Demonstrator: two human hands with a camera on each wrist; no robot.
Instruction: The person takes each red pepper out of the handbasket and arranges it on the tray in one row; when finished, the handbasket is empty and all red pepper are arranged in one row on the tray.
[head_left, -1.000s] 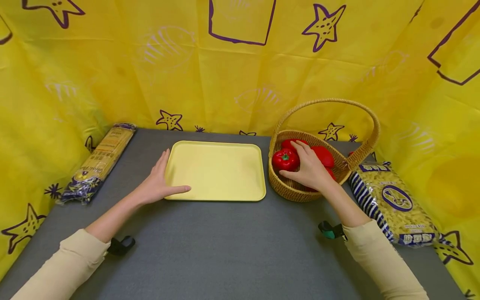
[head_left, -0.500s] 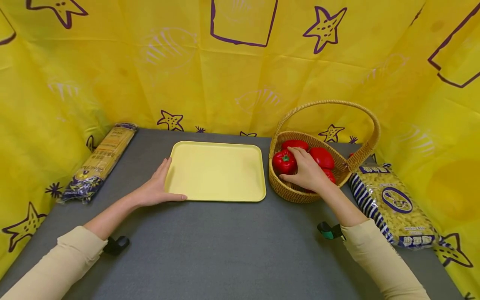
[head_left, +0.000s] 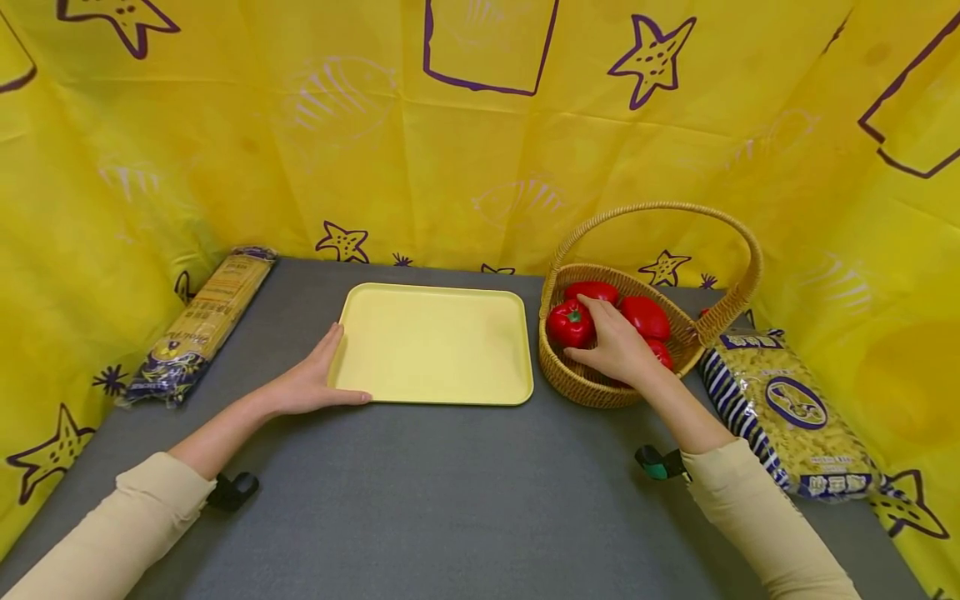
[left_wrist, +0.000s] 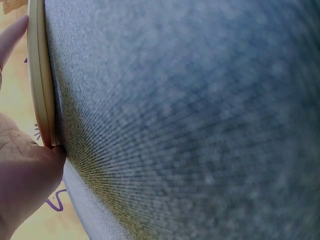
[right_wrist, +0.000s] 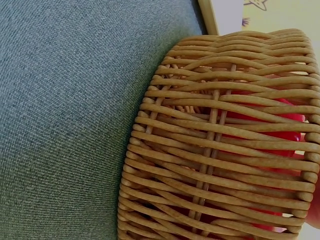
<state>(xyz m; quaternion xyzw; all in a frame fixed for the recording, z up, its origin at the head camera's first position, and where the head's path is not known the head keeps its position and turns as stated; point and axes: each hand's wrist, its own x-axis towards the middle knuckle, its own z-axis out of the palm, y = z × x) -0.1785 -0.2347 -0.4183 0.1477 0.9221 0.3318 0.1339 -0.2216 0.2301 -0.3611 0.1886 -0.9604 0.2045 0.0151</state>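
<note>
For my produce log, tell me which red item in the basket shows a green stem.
The leftmost, the red pepper nearest the yellow tray: its green stem is visible; none shows on the other red items.

Shows gloss on the pepper [head_left: 568, 325], rough wicker in the basket [head_left: 573, 385], smooth plastic in the tray [head_left: 433, 343], matt cloth on the surface [head_left: 450, 500].

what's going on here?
A person's right hand reaches into the wicker basket and holds a red pepper, with more red items around it. The left hand touches the corner of the yellow tray. The pepper is not yet out of the basket. Packaged food lies on both sides: a long pack left, a wider bag right.
</note>
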